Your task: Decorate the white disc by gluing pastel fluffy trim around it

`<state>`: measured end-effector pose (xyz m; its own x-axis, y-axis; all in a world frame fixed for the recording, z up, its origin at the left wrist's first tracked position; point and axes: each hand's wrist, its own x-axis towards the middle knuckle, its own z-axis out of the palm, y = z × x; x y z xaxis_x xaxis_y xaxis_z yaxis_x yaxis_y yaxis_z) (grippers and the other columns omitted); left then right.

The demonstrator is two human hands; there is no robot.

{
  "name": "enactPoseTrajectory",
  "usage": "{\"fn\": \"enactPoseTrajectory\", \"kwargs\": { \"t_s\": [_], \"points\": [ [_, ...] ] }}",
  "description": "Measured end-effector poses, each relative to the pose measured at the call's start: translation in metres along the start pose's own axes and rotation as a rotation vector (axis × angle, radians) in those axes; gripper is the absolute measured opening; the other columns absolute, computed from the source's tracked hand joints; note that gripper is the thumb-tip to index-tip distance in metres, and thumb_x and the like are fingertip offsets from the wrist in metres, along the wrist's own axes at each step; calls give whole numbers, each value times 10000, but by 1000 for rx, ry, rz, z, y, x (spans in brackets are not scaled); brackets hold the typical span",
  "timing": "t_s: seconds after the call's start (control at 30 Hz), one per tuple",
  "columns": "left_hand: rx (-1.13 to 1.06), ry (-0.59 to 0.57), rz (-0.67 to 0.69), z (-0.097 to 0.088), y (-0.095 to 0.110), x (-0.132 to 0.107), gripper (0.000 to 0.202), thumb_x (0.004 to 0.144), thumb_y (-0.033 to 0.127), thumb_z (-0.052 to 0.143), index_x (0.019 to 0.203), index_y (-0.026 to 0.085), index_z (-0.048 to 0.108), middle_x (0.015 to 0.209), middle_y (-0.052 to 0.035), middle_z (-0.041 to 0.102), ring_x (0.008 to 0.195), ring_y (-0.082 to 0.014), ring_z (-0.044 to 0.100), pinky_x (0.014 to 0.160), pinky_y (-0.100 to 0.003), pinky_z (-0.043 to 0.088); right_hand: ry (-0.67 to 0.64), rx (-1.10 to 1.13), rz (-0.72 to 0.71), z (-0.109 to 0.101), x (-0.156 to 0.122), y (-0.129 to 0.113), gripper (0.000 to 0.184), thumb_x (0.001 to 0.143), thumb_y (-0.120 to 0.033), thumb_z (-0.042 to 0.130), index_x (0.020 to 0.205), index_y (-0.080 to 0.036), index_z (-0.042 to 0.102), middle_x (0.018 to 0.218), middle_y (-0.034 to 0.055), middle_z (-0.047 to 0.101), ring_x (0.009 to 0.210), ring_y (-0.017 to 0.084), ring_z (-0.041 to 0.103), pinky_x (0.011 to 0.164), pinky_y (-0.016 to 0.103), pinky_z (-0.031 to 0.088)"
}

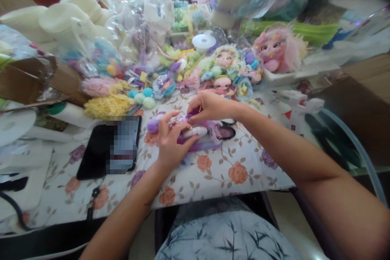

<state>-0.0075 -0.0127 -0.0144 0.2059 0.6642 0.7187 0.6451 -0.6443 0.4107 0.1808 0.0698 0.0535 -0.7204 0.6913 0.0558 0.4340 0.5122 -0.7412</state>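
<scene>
In front of me, my left hand curls its fingers and thumb around a small white oval piece. Purple and lilac decorations surround that piece, and their exact kind is blurred. From above, my right hand pinches a dark purple bit against the decorated top. A fluffy lilac pompom lies just left of my left fingers. Sheer purple ribbon or netting trails out under the piece to the right. Close by on that side sits an opened black round compact.
A tablet lies at left on the flowered tablecloth. Pastel pompoms, doll heads and a white spool crowd the back. A pink-haired doll and a white glue gun are at right.
</scene>
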Motion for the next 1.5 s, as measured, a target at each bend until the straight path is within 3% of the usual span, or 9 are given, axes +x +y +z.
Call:
{"fn": "enactPoseTrajectory", "kwargs": {
  "t_s": [0.27, 0.53, 0.73, 0.83, 0.9, 1.1, 1.2, 1.33, 1.5],
  "points": [
    [-132, -74, -11, -2, -6, 1, 211, 729, 289, 848, 885, 208, 732, 1266, -94, 588, 1158, -269, 600, 938, -394, 534, -33, -1, -31, -1, 4, 1, 99, 761, -212, 719, 786, -124, 757, 609, -33, 606, 585, 89, 484, 531, 222, 333],
    [-210, -130, -90, -1, -8, 1, 201, 752, 304, 828, 932, 231, 778, 1299, -79, 602, 1208, -279, 592, 1011, -422, 527, -21, -15, -33, 1, 4, 3, 136, 794, -235, 699, 772, -112, 755, 601, -25, 608, 562, 83, 462, 526, 235, 307],
    [-210, -171, -176, 0, -8, -1, 296, 739, 341, 837, 1011, 238, 780, 1067, -62, 691, 957, -208, 678, 847, -328, 587, 18, -37, -46, -1, -7, -5, 176, 876, -249, 644, 836, -119, 755, 702, 10, 692, 629, 114, 569, 588, 239, 399],
    [-191, -160, -176, 0, -7, -1, 360, 738, 356, 837, 1079, 261, 770, 1076, -55, 685, 973, -205, 675, 864, -325, 581, 201, -87, -53, 4, -33, -9, 207, 933, -262, 591, 1014, -144, 741, 972, 69, 755, 886, 183, 672, 783, 292, 495],
    [-172, -158, -179, -1, -7, -2, 384, 742, 372, 831, 1109, 280, 761, 1095, -51, 673, 975, -201, 672, 867, -326, 580, 428, -148, -1, 11, -63, -8, 216, 942, -269, 586, 1076, -168, 722, 1145, 102, 732, 1085, 224, 660, 934, 348, 495],
    [-188, -173, -210, 0, -5, -3, 380, 755, 346, 825, 1123, 282, 757, 1121, -55, 664, 967, -187, 666, 820, -285, 582, 1258, -480, 570, 42, -181, 17, 220, 915, -306, 595, 988, -159, 742, 974, 117, 754, 934, 276, 705, 896, 464, 541],
    [-200, -155, -177, 0, -3, -3, 358, 766, 326, 818, 1117, 286, 759, 1126, -54, 671, 967, -182, 668, 819, -277, 584, 1458, -622, 737, 47, -221, 32, 296, 872, -300, 605, 1099, -139, 706, 1047, 158, 718, 920, 308, 687, 865, 502, 547],
    [-200, -99, -119, 1, -4, -4, 335, 765, 279, 820, 1095, 278, 766, 1098, -56, 680, 973, -182, 673, 843, -284, 585, 1427, -557, 860, 35, -234, 45, 336, 777, -317, 678, 1073, -158, 672, 1011, 182, 701, 863, 319, 676, 820, 468, 534],
    [-197, -71, -92, 1, -7, -3, 318, 769, 267, 816, 1082, 300, 769, 1112, -56, 698, 965, -189, 683, 856, -312, 595, 1056, -442, 1033, 7, -224, 64, 189, 752, -418, 675, 743, -257, 577, 765, 131, 675, 834, 362, 661, 746, 468, 466]
  ]
}}
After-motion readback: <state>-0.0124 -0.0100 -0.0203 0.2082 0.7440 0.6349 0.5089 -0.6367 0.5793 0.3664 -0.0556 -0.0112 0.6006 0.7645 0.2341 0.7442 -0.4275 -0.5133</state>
